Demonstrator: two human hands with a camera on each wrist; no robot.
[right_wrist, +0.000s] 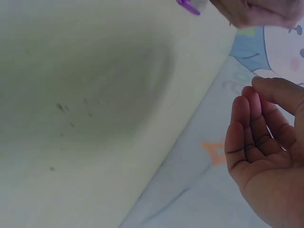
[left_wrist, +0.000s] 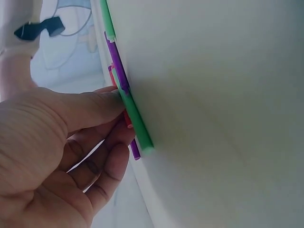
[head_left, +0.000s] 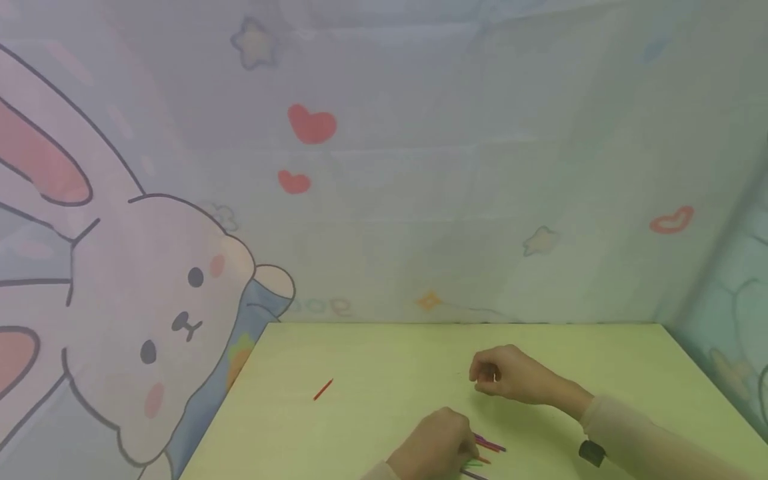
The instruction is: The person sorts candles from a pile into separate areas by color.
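Observation:
Thin coloured sticks lie in a loose bunch at the front of the table, among them a purple stick (head_left: 495, 445) and an orange stick (head_left: 483, 460). My left hand (head_left: 435, 443) reaches down at their left end. In the left wrist view, its thumb and fingertips come together right at a green stick (left_wrist: 135, 121) and a red stick (left_wrist: 128, 119); I cannot tell whether they pinch one. My right hand (head_left: 510, 375) hovers above the table, farther back and to the right. Its fingers are loosely curled, thumb tip near the index finger, with nothing between them.
A lone red stick (head_left: 323, 389) lies apart on the left of the yellow-green table (head_left: 384, 360). Behind the table hangs a printed cloth (head_left: 420, 200) with a rabbit, hearts and stars. A black device (head_left: 592, 453) sits at the right wrist.

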